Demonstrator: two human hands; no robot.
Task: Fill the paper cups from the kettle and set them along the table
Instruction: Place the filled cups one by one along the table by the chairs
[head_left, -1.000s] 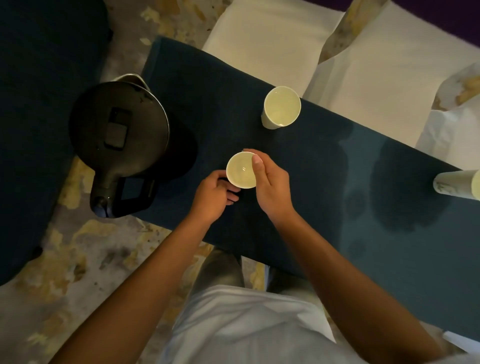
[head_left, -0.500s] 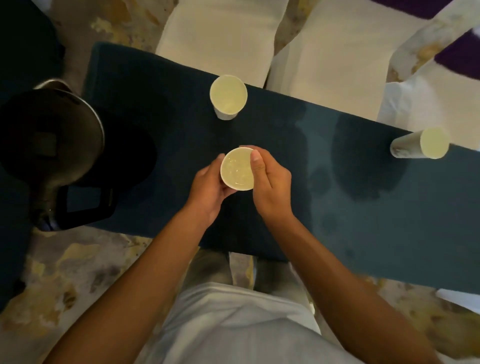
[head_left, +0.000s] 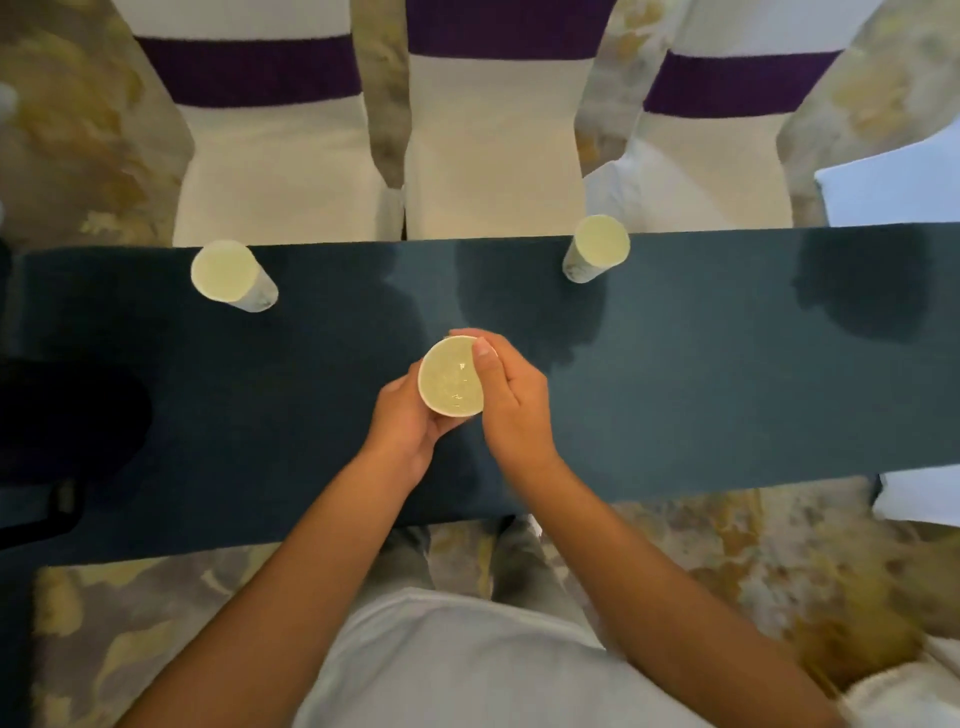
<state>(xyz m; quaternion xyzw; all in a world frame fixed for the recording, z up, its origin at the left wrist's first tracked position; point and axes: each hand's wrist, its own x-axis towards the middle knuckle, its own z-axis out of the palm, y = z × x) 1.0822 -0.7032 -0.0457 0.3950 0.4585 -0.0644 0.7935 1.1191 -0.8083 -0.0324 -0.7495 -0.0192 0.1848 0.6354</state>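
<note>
Both hands hold one filled paper cup (head_left: 450, 375) above the middle of the dark blue table (head_left: 701, 395). My left hand (head_left: 402, 431) cups its left side and underside. My right hand (head_left: 514, 400) wraps its right side, thumb lying along the rim. Liquid glints inside the cup. A second paper cup (head_left: 228, 275) stands at the far left of the table, and a third paper cup (head_left: 596, 249) stands at the far edge to the right. The black kettle (head_left: 52, 441) shows only as a dark shape at the left edge.
Three white-covered chairs (head_left: 488, 171) with purple bands line the far side of the table. Dark wet patches (head_left: 857, 291) mark the cloth on the right. Patterned carpet (head_left: 753, 561) runs along the near side, where my legs stand close to the table edge.
The view has swung right along the table, so the kettle slid to the left edge. The cup stays held in both hands, and my left hand has closed in under it.
</note>
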